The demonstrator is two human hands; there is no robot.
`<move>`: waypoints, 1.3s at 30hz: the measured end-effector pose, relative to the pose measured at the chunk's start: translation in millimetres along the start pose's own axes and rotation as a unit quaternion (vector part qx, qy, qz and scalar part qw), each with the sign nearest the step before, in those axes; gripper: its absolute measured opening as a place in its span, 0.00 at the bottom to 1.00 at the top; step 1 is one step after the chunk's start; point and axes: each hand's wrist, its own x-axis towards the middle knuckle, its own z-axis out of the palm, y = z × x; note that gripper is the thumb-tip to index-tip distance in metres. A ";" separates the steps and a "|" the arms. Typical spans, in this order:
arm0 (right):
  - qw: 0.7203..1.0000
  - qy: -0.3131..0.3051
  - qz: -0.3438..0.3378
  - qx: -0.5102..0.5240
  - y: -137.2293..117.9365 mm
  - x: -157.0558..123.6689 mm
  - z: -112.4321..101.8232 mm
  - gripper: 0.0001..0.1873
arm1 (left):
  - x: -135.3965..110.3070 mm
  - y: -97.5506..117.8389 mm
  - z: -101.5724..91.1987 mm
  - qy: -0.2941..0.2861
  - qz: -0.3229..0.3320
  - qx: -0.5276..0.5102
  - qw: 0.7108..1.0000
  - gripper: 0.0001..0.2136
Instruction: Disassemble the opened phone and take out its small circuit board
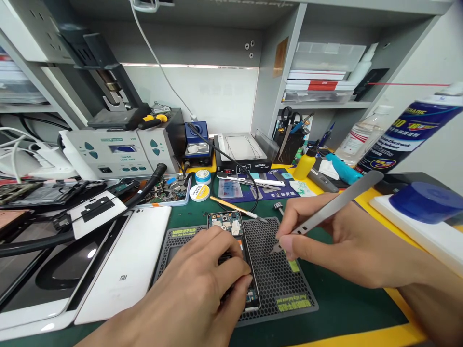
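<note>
An opened phone [234, 226] with its circuit board exposed lies on a black honeycomb-patterned pad [265, 279]. My left hand [206, 270] rests over its middle, fingers curled and closed, with thumb and fingertips at the phone's right edge; the palm side is hidden. To the right, my right hand [325, 236] grips a flat grey metal tool [336, 202] like a pen. The tool's narrow tip points down just above the pad, apart from the phone. A small metal piece [278, 206] lies beyond my right fingertips.
A white phone back cover [125, 270] and more phone parts lie at left, crossed by a black hose [141, 193]. Behind the pad are a thin brush [237, 208], round tins [199, 193] and a heating plate [242, 154]. A yellow bottle [306, 164] and spray can [408, 130] stand right.
</note>
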 end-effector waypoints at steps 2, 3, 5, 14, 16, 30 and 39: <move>1.000 -0.007 0.010 0.017 -1.4 -1.0 -0.8 0.06 | -0.9 -2.4 2.4 0.011 0.002 -0.008 1.000 0.10; 0.999 -0.011 0.015 0.026 -2.0 -1.3 -1.3 0.05 | -1.0 -3.5 3.1 0.012 0.001 -0.012 1.000 0.10; 0.999 -0.023 0.024 0.039 -3.2 -1.7 -1.9 0.05 | -0.3 -4.9 3.3 0.013 -0.002 -0.020 1.000 0.09; 0.994 -0.104 0.025 0.022 -6.6 0.9 3.6 0.05 | 8.6 -5.3 3.6 -0.015 -0.014 -0.003 1.000 0.10; 0.993 -0.109 0.032 0.023 -6.8 0.5 3.8 0.05 | 9.4 -5.7 4.8 -0.011 -0.014 -0.003 1.000 0.10; 0.993 -0.114 0.028 0.007 -6.6 1.7 2.8 0.05 | 8.0 -4.8 5.3 0.003 -0.034 -0.032 0.999 0.08; 0.994 -0.109 0.009 -0.018 -0.3 -2.7 3.3 0.08 | 9.4 -1.7 2.4 0.001 -0.033 -0.031 0.999 0.08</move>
